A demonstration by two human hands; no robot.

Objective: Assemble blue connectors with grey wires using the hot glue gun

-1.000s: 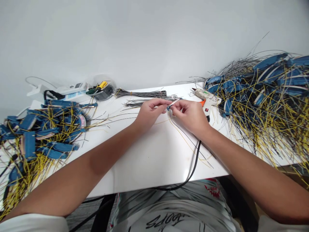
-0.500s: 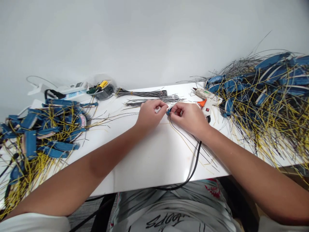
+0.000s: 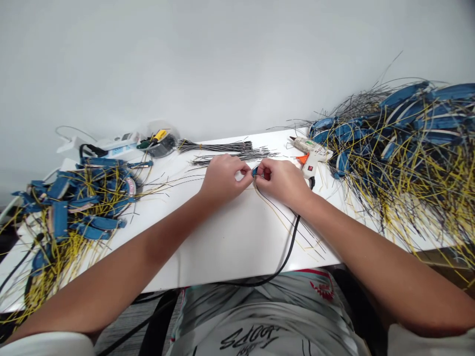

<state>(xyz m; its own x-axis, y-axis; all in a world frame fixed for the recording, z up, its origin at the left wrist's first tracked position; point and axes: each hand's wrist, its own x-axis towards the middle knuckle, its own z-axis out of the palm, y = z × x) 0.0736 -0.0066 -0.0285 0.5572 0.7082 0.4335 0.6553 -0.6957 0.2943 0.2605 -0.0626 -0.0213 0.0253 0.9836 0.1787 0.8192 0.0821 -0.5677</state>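
A small blue piece with thin wires (image 3: 255, 171) is pinched between the fingertips of my right hand (image 3: 281, 180), over the white table. My left hand (image 3: 225, 179) is closed in a pinch at the left edge of the same piece, thumb and forefinger touching it. Fingers cover most of the piece, so its shape stays hidden. Black and yellow wires (image 3: 276, 203) trail from it toward the front right of the tabletop. Just beyond my right hand lies a white glue gun (image 3: 315, 157) with an orange trigger, its black cord (image 3: 291, 242) running under my right forearm.
Bundles of dark wires (image 3: 215, 146) lie behind my hands. A heap of blue parts with yellow and black wires (image 3: 87, 198) covers the left side; a larger heap (image 3: 404, 143) fills the right. At back left are a power strip (image 3: 118, 144) and yellow-handled tool (image 3: 160, 135).
My left fingertips have come down and inward onto the blue piece, closing the small gap between the hands. The whole view has shifted slightly; the right hand keeps its pinch.
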